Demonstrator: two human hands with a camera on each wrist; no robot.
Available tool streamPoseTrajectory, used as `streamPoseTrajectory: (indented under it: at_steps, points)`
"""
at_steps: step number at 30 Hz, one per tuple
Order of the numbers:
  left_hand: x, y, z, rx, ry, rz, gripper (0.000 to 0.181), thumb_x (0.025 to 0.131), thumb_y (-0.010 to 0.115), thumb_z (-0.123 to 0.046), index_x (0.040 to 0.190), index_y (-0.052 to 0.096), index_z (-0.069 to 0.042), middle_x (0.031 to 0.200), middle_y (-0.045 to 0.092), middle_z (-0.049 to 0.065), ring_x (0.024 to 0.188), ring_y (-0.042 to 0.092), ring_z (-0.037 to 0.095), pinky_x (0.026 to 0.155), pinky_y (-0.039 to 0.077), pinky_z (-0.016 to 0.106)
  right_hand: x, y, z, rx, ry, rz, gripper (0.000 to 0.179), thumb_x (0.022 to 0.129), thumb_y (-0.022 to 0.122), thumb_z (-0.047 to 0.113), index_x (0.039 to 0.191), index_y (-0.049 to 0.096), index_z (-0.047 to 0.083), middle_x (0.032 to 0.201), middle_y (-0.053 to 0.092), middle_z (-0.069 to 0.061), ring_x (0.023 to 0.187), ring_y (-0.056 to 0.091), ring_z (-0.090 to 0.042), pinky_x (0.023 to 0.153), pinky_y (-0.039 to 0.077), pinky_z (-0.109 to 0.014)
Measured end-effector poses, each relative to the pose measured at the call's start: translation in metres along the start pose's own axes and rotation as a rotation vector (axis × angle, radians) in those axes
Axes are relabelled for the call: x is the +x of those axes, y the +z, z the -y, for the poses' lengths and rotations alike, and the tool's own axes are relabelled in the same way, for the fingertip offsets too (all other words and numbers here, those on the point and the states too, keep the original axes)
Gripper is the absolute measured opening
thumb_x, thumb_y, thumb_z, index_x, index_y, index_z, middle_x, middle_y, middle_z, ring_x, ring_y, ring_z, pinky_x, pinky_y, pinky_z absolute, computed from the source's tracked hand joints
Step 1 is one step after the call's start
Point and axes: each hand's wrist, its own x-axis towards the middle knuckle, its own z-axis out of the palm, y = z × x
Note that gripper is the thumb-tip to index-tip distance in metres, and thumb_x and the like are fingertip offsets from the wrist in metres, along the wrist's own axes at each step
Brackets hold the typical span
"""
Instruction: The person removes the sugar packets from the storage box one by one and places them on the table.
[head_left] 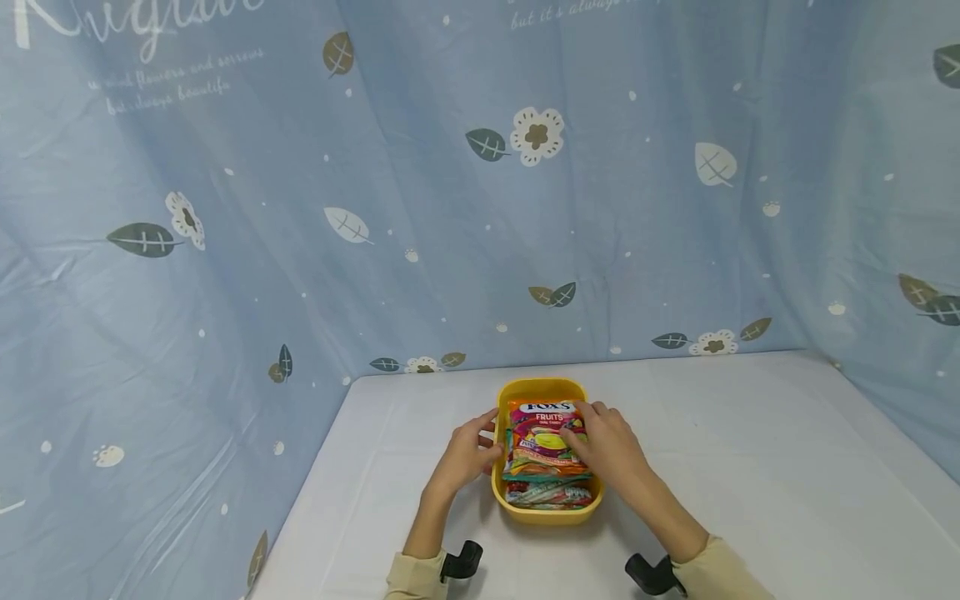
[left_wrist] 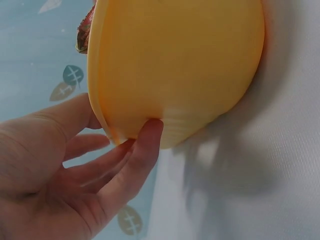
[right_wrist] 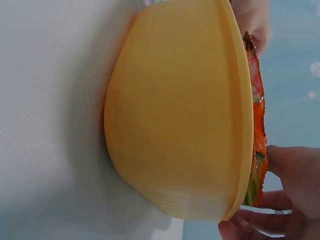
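A yellow plastic basin (head_left: 551, 517) stands on the white table, holding a red and purple FOX'S fruit candy bag (head_left: 536, 454) on top. Below that bag lies another shiny, printed packet (head_left: 547, 495) at the basin's near end. My left hand (head_left: 467, 454) holds the basin's left side, thumb at the rim; in the left wrist view its fingers (left_wrist: 150, 137) touch the outer wall. Over the basin's right side is my right hand (head_left: 611, 442), its thumb resting on the candy bag and its fingers (right_wrist: 230, 231) at the rim. Part of the bag's right edge is hidden by this hand.
White cloth covers the table (head_left: 720, 467) around the basin. A blue curtain (head_left: 600, 208) printed with leaves and flowers hangs behind and along both sides. Black camera mounts (head_left: 462, 561) sit on both wrists, by the beige sleeves.
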Motion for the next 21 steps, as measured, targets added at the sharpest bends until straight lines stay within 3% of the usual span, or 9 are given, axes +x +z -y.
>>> streamPoseTrajectory:
  at_steps: [4, 21]
  points:
    - [0.001, 0.000, 0.000, 0.006, -0.017, -0.001, 0.063, 0.090, 0.066, -0.010, 0.148, 0.043, -0.007, 0.128, 0.058, 0.017, 0.099, 0.064, 0.022, 0.057, 0.061, 0.025, 0.001, 0.000, 0.004, -0.037, 0.010, 0.016, 0.060, 0.087, 0.072, 0.039, 0.130, 0.059, -0.001, 0.114, 0.065, -0.021, 0.096, 0.060, -0.032, 0.085, 0.059, -0.050]
    - [0.004, 0.000, 0.001, 0.017, 0.032, -0.003, 0.063, 0.088, 0.066, -0.007, 0.146, 0.043, 0.001, 0.124, 0.060, 0.020, 0.092, 0.064, 0.019, 0.055, 0.061, 0.027, 0.006, 0.004, 0.034, -0.115, 0.100, 0.061, 0.053, 0.085, 0.074, 0.038, 0.126, 0.062, 0.006, 0.100, 0.068, -0.023, 0.080, 0.058, -0.032, 0.062, 0.060, -0.050]
